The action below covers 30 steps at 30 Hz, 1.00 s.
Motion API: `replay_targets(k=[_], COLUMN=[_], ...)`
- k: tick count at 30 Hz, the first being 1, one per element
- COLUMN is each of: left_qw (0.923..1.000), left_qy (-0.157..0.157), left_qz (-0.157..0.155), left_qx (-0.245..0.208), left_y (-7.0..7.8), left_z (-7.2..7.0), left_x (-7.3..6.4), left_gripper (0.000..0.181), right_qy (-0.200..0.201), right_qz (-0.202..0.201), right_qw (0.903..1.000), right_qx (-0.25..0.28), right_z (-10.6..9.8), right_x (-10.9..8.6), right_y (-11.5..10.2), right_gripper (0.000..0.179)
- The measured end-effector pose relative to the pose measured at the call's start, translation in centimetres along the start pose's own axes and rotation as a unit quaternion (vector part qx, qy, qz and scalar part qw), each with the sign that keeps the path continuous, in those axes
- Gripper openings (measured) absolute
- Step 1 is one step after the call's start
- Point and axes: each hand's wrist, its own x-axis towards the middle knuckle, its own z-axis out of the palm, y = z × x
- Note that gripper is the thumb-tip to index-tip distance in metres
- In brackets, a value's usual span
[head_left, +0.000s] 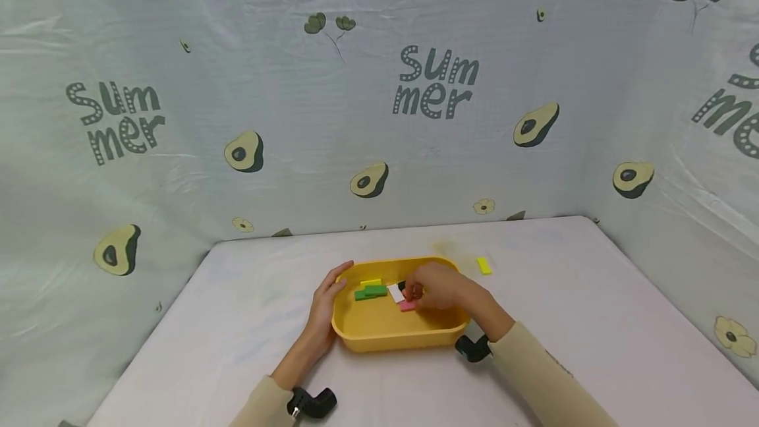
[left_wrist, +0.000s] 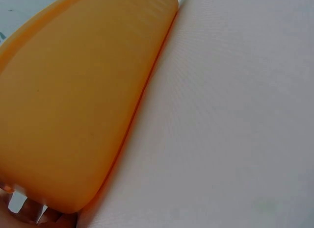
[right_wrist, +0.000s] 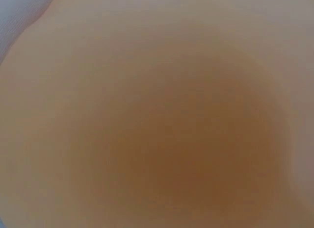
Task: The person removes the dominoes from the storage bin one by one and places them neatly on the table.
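Note:
A yellow plastic tub (head_left: 367, 340) stands on the table, its long outer wall filling much of the left wrist view. My left hand (head_left: 322, 308) holds its left end, thumb at the rim and the other fingers along the outside. Inside lie small flat rectangular blocks: green (head_left: 375, 290), yellow (head_left: 371, 282), white (head_left: 395, 293), pink (head_left: 407, 306) and a partly covered black one (head_left: 402, 285). My right hand (head_left: 437, 285) reaches into the tub's right half, fingers bent down beside the white, black and pink blocks. Whether it pinches one is hidden. The right wrist view is an orange-brown blur.
Another yellow block (head_left: 484, 265) lies on the white-covered table (head_left: 563, 308), behind and right of the tub. A sheet printed with avocados and lettering (head_left: 332, 137) hangs behind the table and along its sides. Black devices (head_left: 311, 403) are worn on both wrists.

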Motion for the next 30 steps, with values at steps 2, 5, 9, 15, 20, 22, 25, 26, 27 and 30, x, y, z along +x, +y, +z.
replay_targets(k=[2,5,9,15,20,22,25,26,27,30], left_qw=[1.0000,1.0000,1.0000,1.0000,1.0000,1.0000,1.0000,1.0000,1.0000,1.0000], left_qy=[-0.002,0.001,0.001,0.000,-0.002,-0.001,0.000,0.000,0.000,-0.001], left_qz=[0.002,0.004,0.001,-0.002,-0.002,-0.001,-0.001,0.000,0.000,0.001], left_qx=[0.001,0.001,0.004,-0.003,-0.005,-0.005,-0.002,-0.001,0.000,0.001], left_y=[0.06,0.21,0.18,-0.04,-0.02,-0.04,-0.08,-0.09,-0.09,-0.04], left_z=[0.12,0.17,0.11,0.10,0.17,0.16,0.11,0.10,0.09,0.13], left_x=[0.04,0.05,-0.02,0.03,0.03,-0.01,-0.03,-0.04,-0.04,-0.05], left_gripper=[0.048,0.048,0.048,0.048,0.048,0.048,0.048,0.048,0.048,0.048], right_qy=[0.002,0.009,0.016,0.012,0.001,0.000,0.000,-0.001,-0.001,-0.002], right_qz=[0.007,0.007,0.005,0.009,0.018,0.019,0.020,0.020,0.019,0.019], right_qw=[1.0000,0.9999,0.9998,0.9999,0.9996,0.9996,0.9996,0.9996,0.9996,0.9996], right_qx=[0.004,0.004,-0.005,0.004,0.024,0.023,0.022,0.022,0.022,0.021], right_z=[0.07,0.15,0.29,0.47,0.44,0.51,0.66,0.70,0.71,0.65], right_x=[-0.16,-0.21,-0.13,-0.21,-0.36,-0.32,-0.19,-0.13,-0.09,-0.07], right_y=[0.01,-0.09,-0.12,-0.11,-0.32,-0.40,-0.41,-0.41,-0.41,-0.47], right_gripper=[0.008,0.009,0.007,0.009,0.011,0.012,0.012,0.011,0.011,0.010])
